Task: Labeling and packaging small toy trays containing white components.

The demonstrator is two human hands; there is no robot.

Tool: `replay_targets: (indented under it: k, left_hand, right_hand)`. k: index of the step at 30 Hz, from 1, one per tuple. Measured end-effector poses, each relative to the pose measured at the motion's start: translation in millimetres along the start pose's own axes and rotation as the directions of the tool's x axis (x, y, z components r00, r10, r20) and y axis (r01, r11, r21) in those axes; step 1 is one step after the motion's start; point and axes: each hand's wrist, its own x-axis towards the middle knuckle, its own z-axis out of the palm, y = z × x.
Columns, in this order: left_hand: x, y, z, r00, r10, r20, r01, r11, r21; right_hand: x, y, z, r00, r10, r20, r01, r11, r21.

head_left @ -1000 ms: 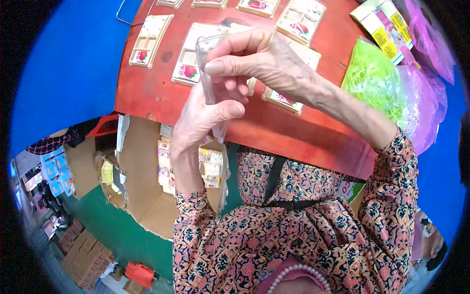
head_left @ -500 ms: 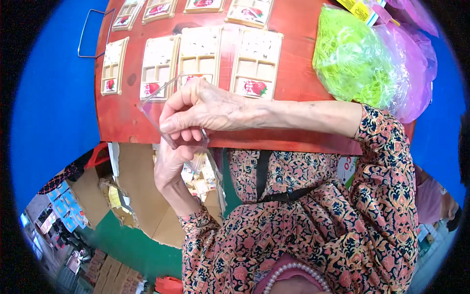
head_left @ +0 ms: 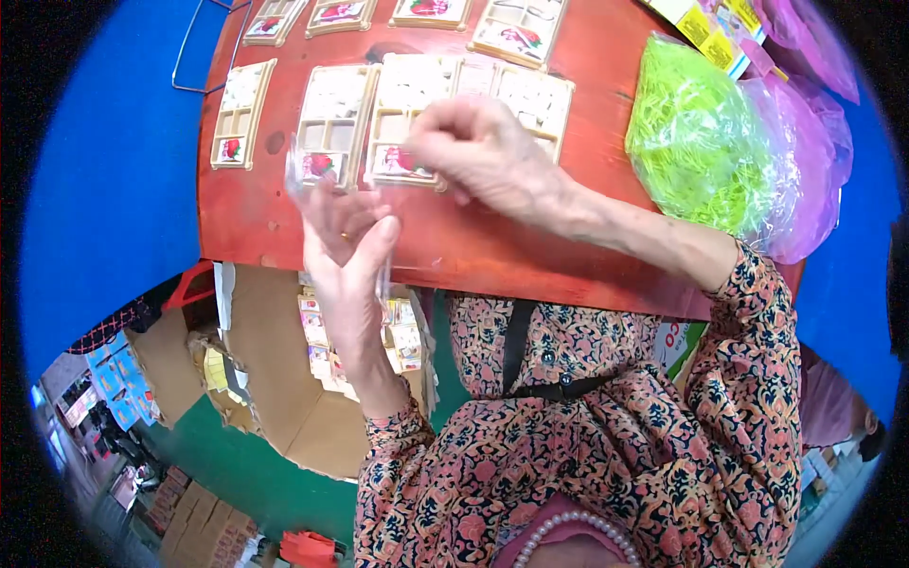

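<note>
The red table (head_left: 256, 213) ends on the left near the blue area, and its front edge runs across the middle of the frame, just above the person's waist. Open room is mainly a bare red strip between the front row of trays (head_left: 417, 123) and this edge; on the right, the bag (head_left: 696, 137) of green shreds and the pink bag (head_left: 805, 180) take the space. A carton (head_left: 284, 350) stands open at the lower left, below the edge.

The cover (head_left: 303, 175), which is of clear plastic, is in the left hand (head_left: 350, 260), left of centre, over the front edge; the fingers lie along it and the thumb stands apart. The right hand (head_left: 492, 166) is near, to the right of the cover and above the trays, with fingers curled into a narrow shape (it is blurred, so I cannot tell if something is between them).

Each tray of the front row is divided into compartments, and a card with a red strawberry is visible in the lower part of several. The yellow pack (head_left: 705, 28) at the upper right carries print, too small to read.
</note>
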Motion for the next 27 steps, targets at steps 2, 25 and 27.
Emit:
replay_targets:
  k: [2, 25, 27]
  left_hand:
    - [7, -1, 12, 0.988, 0.136, -0.078, -0.112, 0.96, 0.255]
    - [58, -23, 53, 0.839, 0.368, 0.402, -0.449, 0.05, 0.892]
    - [54, -23, 58, 0.839, 0.355, 0.412, -0.447, 0.019, 0.894]
  right_hand:
    - [3, 11, -12, 0.999, -0.008, -0.04, 0.007, 0.999, -0.038]
    - [-31, 20, -65, 0.921, -0.385, 0.054, 0.232, 0.434, -0.87]
    - [-44, 22, -67, 0.918, -0.392, 0.061, 0.206, 0.337, -0.919]
